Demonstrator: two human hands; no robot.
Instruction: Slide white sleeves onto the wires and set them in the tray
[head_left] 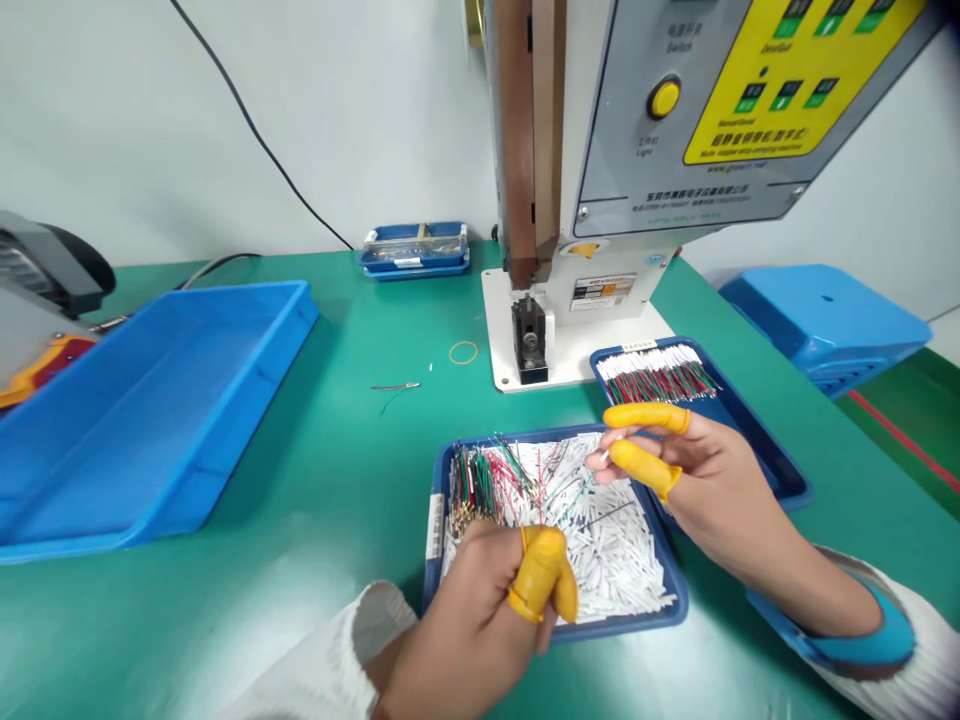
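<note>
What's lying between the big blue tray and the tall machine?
In the head view: a yellow rubber band, thin wires and a tiny white bit, with a small blue tray farther back.

Single head-worn view, looking forward and down, close over a green workbench (352,470)

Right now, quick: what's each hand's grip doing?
Left hand: closed in a pinch; whether it holds anything can't be told.
Right hand: partly closed, holding a small white piece.
</note>
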